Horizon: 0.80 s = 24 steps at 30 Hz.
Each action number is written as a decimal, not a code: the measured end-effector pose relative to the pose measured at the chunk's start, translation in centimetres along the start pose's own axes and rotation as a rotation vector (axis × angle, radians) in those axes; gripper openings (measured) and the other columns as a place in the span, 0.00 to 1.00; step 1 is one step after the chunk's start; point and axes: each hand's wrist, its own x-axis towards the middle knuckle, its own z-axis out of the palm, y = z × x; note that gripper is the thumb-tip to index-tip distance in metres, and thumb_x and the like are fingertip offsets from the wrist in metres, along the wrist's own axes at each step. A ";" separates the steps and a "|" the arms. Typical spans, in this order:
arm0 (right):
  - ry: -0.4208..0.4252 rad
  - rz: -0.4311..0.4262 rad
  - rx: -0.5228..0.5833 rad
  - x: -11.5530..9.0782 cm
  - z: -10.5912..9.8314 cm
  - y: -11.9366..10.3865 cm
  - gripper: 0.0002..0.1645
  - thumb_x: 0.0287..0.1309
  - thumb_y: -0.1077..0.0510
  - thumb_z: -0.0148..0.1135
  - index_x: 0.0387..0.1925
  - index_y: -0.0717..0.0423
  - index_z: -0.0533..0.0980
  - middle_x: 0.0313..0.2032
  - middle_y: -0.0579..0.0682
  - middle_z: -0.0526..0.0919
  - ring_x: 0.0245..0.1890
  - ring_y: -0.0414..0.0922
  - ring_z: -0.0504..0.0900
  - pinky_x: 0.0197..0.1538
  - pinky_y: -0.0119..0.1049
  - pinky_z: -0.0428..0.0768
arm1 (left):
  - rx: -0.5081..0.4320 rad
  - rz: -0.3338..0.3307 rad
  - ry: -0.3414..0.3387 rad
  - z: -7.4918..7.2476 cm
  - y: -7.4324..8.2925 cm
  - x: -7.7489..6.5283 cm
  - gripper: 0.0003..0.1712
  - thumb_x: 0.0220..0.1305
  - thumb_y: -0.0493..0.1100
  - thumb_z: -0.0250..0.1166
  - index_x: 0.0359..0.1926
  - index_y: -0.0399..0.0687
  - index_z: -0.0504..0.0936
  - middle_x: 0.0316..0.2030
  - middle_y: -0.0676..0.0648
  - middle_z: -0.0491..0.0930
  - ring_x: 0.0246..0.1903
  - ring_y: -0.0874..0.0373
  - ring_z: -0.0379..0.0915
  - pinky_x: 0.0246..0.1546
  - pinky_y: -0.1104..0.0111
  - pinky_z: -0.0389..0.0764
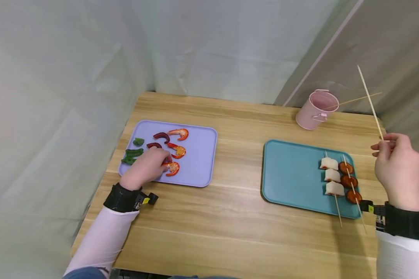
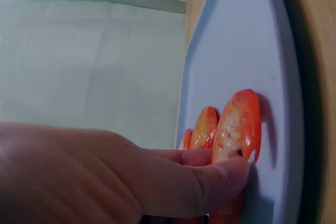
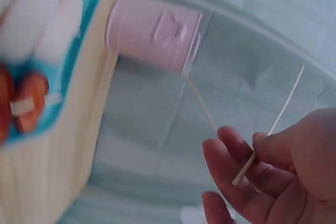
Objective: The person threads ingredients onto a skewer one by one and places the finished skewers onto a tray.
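Note:
My left hand (image 1: 148, 166) reaches over the near left part of the lavender tray (image 1: 199, 155). In the left wrist view its thumb and forefinger pinch the nearest shrimp (image 2: 236, 124), which is low over the tray. Two other shrimp (image 1: 179, 134) lie farther back, beside two dark red tentacle pieces (image 1: 162, 136). Pieces of green pepper (image 1: 134, 152) lie along the tray's left side. My right hand (image 1: 399, 166) is raised at the right and pinches a bare wooden skewer (image 1: 369, 102) between thumb and fingers, its long end pointing up and away.
A teal tray (image 1: 290, 174) holds two loaded skewers at its right side, one with white blocks (image 1: 332, 175), one with brown-red round slices (image 1: 349, 181). Their sticks overhang the near edge. Behind stands a pink bucket (image 1: 309, 116) with another skewer (image 1: 359, 99) leaning out. Curtains hang behind the table.

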 end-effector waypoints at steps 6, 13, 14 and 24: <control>-0.078 -0.099 0.189 -1.7 1.9 -1.8 0.23 0.78 0.56 0.39 0.65 0.64 0.64 0.39 0.62 0.82 0.26 0.22 0.71 0.19 0.18 0.67 | -0.111 -0.006 -0.020 -0.2 0.2 0.4 0.15 0.60 0.42 0.72 0.46 0.40 0.84 0.43 0.43 0.82 0.45 0.49 0.74 0.50 0.50 0.78; -0.161 -0.139 0.443 -4.1 4.2 -5.8 0.22 0.78 0.54 0.42 0.67 0.50 0.68 0.36 0.54 0.80 0.29 0.38 0.80 0.27 0.18 0.75 | -0.403 0.033 0.020 -1.4 1.9 2.0 0.14 0.66 0.45 0.68 0.49 0.47 0.79 0.41 0.47 0.80 0.40 0.54 0.74 0.44 0.55 0.79; -0.173 -0.139 0.478 -4.3 4.5 -6.3 0.21 0.78 0.53 0.42 0.66 0.50 0.69 0.36 0.53 0.79 0.29 0.40 0.80 0.26 0.20 0.76 | -0.480 0.031 0.020 -1.8 2.4 2.3 0.14 0.67 0.45 0.67 0.49 0.47 0.77 0.39 0.47 0.80 0.38 0.54 0.75 0.42 0.56 0.79; -0.388 -0.243 0.744 -6.0 6.9 -11.3 0.15 0.78 0.52 0.43 0.52 0.57 0.71 0.21 0.59 0.74 0.21 0.49 0.74 0.23 0.34 0.75 | -1.310 0.039 0.073 -4.5 8.3 5.4 0.18 0.76 0.41 0.53 0.61 0.40 0.67 0.31 0.39 0.75 0.22 0.51 0.73 0.23 0.74 0.76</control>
